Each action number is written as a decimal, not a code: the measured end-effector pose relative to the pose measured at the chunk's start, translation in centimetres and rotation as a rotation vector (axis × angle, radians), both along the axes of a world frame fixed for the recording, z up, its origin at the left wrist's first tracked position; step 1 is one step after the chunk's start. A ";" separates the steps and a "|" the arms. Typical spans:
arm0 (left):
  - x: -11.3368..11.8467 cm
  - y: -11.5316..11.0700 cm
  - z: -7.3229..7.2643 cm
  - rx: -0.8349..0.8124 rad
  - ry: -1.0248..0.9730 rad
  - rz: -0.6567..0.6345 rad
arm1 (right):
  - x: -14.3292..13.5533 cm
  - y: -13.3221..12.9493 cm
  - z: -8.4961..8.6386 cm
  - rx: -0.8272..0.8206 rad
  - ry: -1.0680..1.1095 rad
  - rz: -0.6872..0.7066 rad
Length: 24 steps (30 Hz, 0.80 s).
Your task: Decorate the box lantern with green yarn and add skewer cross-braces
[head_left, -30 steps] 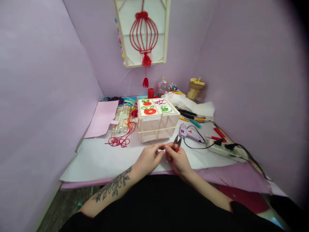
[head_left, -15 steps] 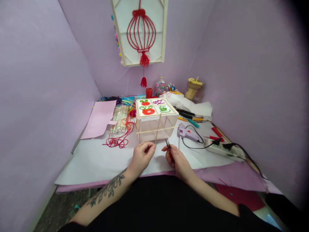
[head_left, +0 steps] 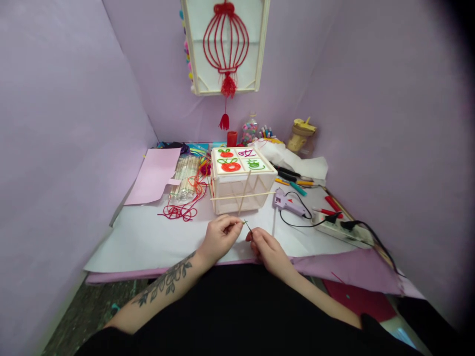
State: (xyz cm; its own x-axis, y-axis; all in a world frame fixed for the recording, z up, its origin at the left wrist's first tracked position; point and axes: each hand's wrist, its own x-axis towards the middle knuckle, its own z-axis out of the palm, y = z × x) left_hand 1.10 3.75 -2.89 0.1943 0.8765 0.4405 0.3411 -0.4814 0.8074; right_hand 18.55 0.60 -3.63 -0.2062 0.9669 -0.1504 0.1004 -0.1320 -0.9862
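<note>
My left hand (head_left: 224,235) is closed in a pinch in front of the box, with a tiny greenish tip showing at the fingertips; what it belongs to is too small to make out. My right hand (head_left: 267,248) is wrapped round a pair of small scissors (head_left: 248,226), whose slim dark blades point at the left fingertips. The handles are hidden in the palm. Just beyond both hands stands a box-shaped frame of thin sticks (head_left: 244,174), its white top bearing red and green fruit shapes and characters. Sticks cross on its front side.
A lilac glue gun (head_left: 289,202) lies to the right, its cord near a power strip (head_left: 343,228). Left are red string (head_left: 180,211), a bundle of sticks (head_left: 186,175) and pink paper (head_left: 156,175). A lantern panel (head_left: 227,47) hangs above. Pliers (head_left: 287,173) lie behind the glue gun.
My right hand has moved left and the scissor blades now reach the left fingertips. The left hand keeps its pinch. The whole view has shifted slightly.
</note>
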 end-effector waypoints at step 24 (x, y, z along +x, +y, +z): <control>0.0 -0.1 -0.3 0.022 0.083 -0.014 | -0.2 0.3 0.0 0.049 -0.071 0.000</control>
